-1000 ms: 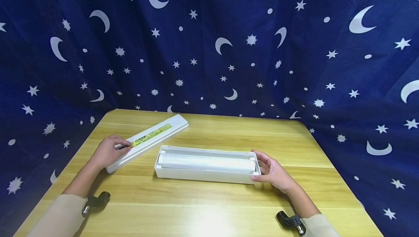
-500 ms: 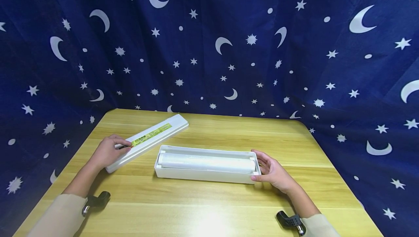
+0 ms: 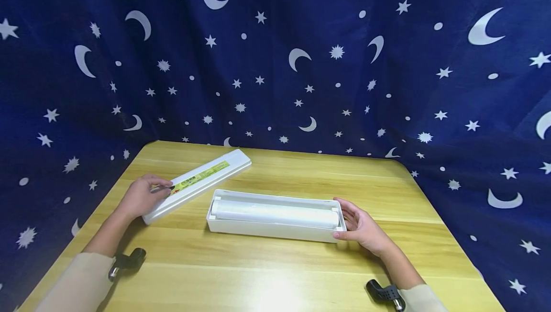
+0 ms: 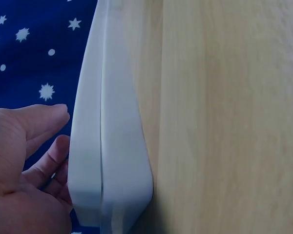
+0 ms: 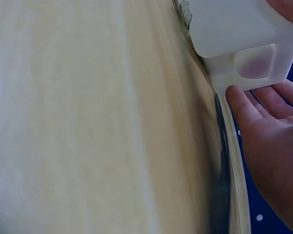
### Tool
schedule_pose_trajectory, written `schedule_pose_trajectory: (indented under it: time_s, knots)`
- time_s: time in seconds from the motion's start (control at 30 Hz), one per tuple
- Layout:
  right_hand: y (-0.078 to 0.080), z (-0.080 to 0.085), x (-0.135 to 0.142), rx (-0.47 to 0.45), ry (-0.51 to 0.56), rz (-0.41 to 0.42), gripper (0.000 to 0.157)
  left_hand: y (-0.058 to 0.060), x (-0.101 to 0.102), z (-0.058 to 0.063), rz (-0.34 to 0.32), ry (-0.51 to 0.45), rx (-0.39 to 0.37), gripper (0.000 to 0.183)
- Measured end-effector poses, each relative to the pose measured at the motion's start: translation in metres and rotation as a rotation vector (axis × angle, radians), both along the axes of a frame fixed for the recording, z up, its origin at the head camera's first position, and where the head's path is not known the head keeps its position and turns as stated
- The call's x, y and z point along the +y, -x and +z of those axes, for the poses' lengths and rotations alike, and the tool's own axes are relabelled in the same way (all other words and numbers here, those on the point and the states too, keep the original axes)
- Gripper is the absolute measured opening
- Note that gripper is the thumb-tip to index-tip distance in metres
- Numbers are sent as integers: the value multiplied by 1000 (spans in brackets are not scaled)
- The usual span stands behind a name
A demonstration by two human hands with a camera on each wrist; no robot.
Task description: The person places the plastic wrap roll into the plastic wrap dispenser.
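In the head view, my left hand (image 3: 144, 196) pinches a small slim dark thing (image 3: 161, 188) over the near end of a long white lid (image 3: 237, 158). Its kind is too small to tell. A yellow-green label (image 3: 202, 175) runs along the lid. My right hand (image 3: 363, 230) grips the right end of an open white box (image 3: 258, 234), thumb in front, fingers behind. Inside lies a white roll (image 3: 275, 214), which looks like cling film. The left wrist view has my hand (image 4: 24, 165) beside a long white piece (image 4: 119, 146). The right wrist view shows my fingers (image 5: 246, 107) at the box's end (image 5: 224, 73).
A wooden table (image 3: 267, 269) carries the box and lid. Dark blue curtain (image 3: 267, 53) with moons and stars hangs behind and at both sides. Black wrist mounts (image 3: 129, 260) sit at the cuffs.
The small dark thing in my left hand has risen and tilted slightly off the lid's label. The whole head view has shifted slightly. My right hand stays on the box.
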State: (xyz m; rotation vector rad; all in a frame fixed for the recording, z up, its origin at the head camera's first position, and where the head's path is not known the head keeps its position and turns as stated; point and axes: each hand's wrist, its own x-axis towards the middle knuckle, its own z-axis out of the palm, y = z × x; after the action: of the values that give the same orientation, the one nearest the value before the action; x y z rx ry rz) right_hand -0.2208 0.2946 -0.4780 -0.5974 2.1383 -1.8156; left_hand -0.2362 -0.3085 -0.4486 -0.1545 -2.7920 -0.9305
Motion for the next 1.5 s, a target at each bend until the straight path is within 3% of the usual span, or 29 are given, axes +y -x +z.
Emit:
schedule_pose_trajectory:
  time_s: [0.37,0.77,1.13,1.5]
  knots:
    - [-3,3,1,-34,10,-8,101,-7,-13,0,27,-28,21,25]
    - [-3,3,0,-46,28,7,102,-22,-22,-4,40,27,38,23]
    - [-3,2,0,-44,26,-3,101,-14,-17,-17,26,55,76,34]
    - [-2,0,1,-32,27,3,100,-9,-5,-7,63,82,5,37]
